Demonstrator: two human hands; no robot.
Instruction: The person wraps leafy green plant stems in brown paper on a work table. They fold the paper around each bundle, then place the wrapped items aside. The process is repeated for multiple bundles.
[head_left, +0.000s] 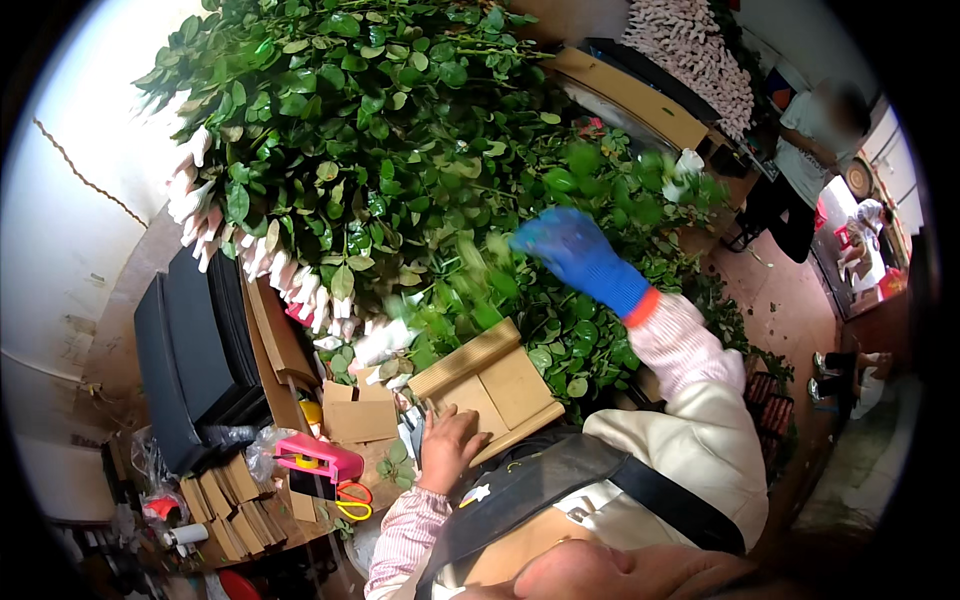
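My left hand (450, 446), bare, rests with spread fingers on the near left edge of a corrugated cardboard piece (491, 394) with folded sides. My right hand (570, 251), in a blue knitted glove with an orange cuff, is over the leafy stems, around a blurred stem bunch; its fingers are blurred, so its grip is unclear. A large heap of green leafy stems (360, 142) fills the far side, with white-wrapped flower heads (199, 195) along its left edge. Blurred green leaves (465, 292) lie between my right hand and the cardboard.
Black boxes (202, 337) stand at left. Nearer are a pink tape dispenser (326, 456), scissors with red and yellow handles (354, 501) and stacked cardboard pieces (240, 517). At right, a person (810, 150) stands by more wrapped flowers (694, 52); others are farther off.
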